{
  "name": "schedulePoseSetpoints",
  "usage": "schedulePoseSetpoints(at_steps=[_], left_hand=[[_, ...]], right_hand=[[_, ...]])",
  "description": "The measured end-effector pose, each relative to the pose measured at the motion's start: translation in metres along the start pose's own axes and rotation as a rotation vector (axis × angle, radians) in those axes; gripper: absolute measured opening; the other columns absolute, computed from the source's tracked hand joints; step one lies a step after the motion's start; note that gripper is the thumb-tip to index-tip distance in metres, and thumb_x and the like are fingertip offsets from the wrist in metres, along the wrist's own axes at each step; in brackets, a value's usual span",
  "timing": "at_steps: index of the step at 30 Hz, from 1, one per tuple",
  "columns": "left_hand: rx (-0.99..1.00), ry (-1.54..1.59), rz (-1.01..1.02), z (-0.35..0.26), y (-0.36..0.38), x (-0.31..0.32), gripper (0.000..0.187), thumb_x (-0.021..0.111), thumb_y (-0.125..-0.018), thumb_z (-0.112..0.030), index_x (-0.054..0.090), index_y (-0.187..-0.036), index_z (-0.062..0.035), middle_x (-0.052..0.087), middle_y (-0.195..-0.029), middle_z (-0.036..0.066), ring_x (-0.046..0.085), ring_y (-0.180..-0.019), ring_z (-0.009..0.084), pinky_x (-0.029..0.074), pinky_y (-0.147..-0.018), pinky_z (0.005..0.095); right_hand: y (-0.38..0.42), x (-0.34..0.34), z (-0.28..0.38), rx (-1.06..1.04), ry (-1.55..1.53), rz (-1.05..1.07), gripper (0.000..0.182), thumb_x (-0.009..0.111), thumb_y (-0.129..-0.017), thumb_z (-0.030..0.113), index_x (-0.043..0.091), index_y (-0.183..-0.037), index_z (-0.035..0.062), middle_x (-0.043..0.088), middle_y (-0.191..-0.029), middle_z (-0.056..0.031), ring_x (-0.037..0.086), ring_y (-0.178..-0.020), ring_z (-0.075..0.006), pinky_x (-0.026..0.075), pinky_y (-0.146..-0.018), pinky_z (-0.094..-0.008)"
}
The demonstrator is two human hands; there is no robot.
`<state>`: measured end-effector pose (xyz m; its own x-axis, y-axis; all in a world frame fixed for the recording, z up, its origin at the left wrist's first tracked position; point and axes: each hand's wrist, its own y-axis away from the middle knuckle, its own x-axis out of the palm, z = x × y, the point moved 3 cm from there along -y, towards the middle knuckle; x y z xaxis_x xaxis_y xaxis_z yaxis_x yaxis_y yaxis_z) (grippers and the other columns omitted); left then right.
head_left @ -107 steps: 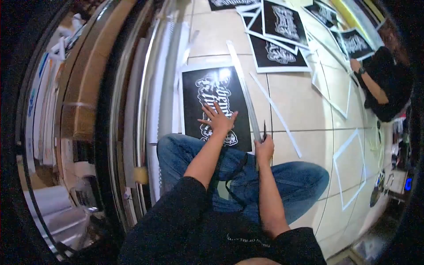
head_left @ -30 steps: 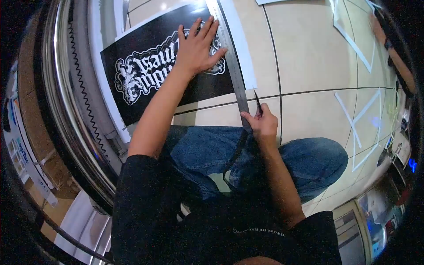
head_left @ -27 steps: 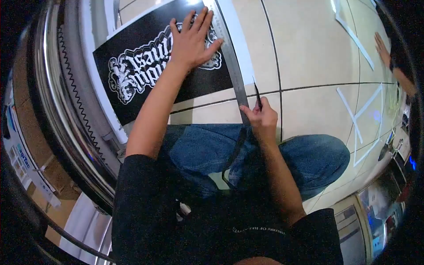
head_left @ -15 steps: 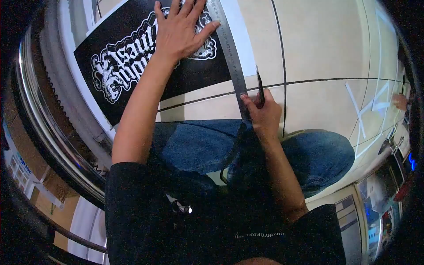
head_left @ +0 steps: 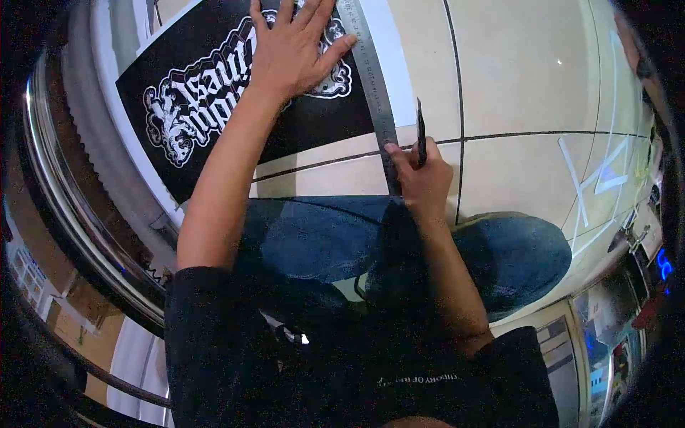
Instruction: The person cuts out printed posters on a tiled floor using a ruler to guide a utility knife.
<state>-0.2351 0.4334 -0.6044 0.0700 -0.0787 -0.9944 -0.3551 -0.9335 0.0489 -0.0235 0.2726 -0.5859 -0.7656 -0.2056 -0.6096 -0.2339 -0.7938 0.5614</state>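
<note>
A black printed sheet with white ornate lettering [head_left: 314, 132] and a white border lies on the tiled floor. My left hand [head_left: 292, 53] rests flat on it with fingers spread, its thumb reaching the edge of the steel ruler [head_left: 376, 93]. The ruler lies along the right side of the black print, over the white border [head_left: 397, 78]. Near the ruler's lower end, my right hand [head_left: 426, 178] is closed around a dark utility knife [head_left: 421, 139], blade pointing away from me. My right thumb touches the ruler there. The knife tip is just right of the sheet's edge.
My jeans-clad legs [head_left: 314, 235] are folded close to the sheet's near edge. A rolled grey material [head_left: 93, 128] and a shiny metal rail [head_left: 57, 192] run along the left. White strips [head_left: 592, 175] lie on the floor tiles [head_left: 524, 71] at right.
The knife in my right hand has turned more upright, its tip slightly higher. My left hand stays in place on the sheet.
</note>
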Motion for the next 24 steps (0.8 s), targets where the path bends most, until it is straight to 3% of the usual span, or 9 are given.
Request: schedulePoseSetpoints(at_steps=[13, 16, 22, 24], left_hand=[[0.012, -0.011, -0.013, 0.002, 0.002, 0.004, 0.081, 0.038, -0.097, -0.062, 0.027, -0.155, -0.0066, 0.028, -0.161, 0.011, 0.021, -0.148, 0.0361, 0.002, -0.115, 0.0698], [0.006, 0.015, 0.012, 0.002, 0.002, 0.0, 0.081, 0.039, -0.097, -0.062, 0.027, -0.155, -0.0066, 0.028, -0.161, 0.011, 0.02, -0.149, 0.0364, 0.001, -0.115, 0.0698], [0.021, 0.083, -0.032, 0.002, 0.003, 0.001, 0.076, 0.038, -0.099, -0.058, 0.028, -0.154, -0.0073, 0.03, -0.16, 0.007, 0.02, -0.149, 0.0354, -0.001, -0.113, 0.0725], [0.041, -0.167, -0.017, 0.002, 0.004, 0.005, 0.098, 0.051, -0.088, -0.069, 0.022, -0.155, -0.0041, 0.023, -0.162, 0.011, 0.017, -0.149, 0.0383, 0.006, -0.115, 0.0697]], right_hand=[[-0.003, 0.002, -0.005, 0.011, 0.072, 0.01, 0.045, 0.08, -0.083, 0.038, 0.05, -0.077, 0.0062, 0.058, -0.06, -0.0082, 0.058, -0.053, -0.0239, 0.046, -0.052, -0.0381], [-0.003, 0.002, -0.006, 0.019, -0.079, 0.018, 0.044, 0.081, -0.082, 0.038, 0.051, -0.076, 0.006, 0.057, -0.059, -0.0078, 0.058, -0.052, -0.0225, 0.046, -0.052, -0.037], [-0.011, -0.003, 0.009, -0.021, 0.082, -0.089, 0.045, 0.082, -0.081, 0.038, 0.053, -0.075, 0.0049, 0.057, -0.058, -0.0083, 0.058, -0.052, -0.022, 0.047, -0.052, -0.0348], [-0.013, -0.001, 0.006, -0.023, 0.107, -0.081, 0.046, 0.081, -0.081, 0.04, 0.053, -0.075, 0.0046, 0.058, -0.058, -0.0096, 0.059, -0.052, -0.0243, 0.047, -0.052, -0.0362]])
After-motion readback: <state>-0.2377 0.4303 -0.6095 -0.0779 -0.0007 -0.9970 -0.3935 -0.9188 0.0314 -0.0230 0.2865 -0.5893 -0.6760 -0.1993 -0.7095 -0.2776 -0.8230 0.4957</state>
